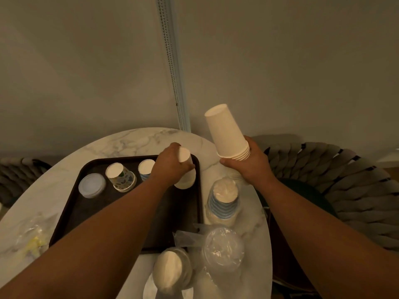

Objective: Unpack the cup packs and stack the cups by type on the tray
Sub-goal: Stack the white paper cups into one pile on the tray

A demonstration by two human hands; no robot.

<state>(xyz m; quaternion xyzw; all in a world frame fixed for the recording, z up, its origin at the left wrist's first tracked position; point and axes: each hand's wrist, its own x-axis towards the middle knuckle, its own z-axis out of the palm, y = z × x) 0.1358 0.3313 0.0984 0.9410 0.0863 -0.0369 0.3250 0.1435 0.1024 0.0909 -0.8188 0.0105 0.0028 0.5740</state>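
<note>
- Tray [86, 210]: dark, rectangular, lying on the marble table [133, 141]; taken below as the landmark for every place.
- Left hand [172, 165]: above the tray's far right corner, fingers curled round a single plain cup [186, 169], upside down, rim low over the tray surface; contact with the tray not discernible.
- Right hand [251, 167]: off the tray's right edge and raised above the table, gripping a stack of plain cream cups [226, 132] near the rims, upside down, tilted a little, bases pointing up and away.
- Patterned cups [121, 175]: short stack, upside down, standing on the tray's far part, left of centre.
- Blue-striped cup [146, 168]: upside down on the tray's far part, between the patterned cups and the left hand, partly hidden by the wrist.
- Clear lid [92, 184]: round, flat on the tray near its far left corner, just beside the patterned cups.
- Blue-banded pack [223, 201]: stack in clear wrap, standing on the table just right of the tray's right edge, below the right hand.
- Clear plastic pack [223, 249]: crumpled wrap over round clear pieces, off the tray's near right corner.
- White wrapped stack [170, 270]: lying on its side just past the tray's near edge.
- Loose wrapper [32, 238]: clear film with yellow print, on the table left of the tray.
- Woven chair [345, 180]: well right of the tray, beyond the table's edge.
</note>
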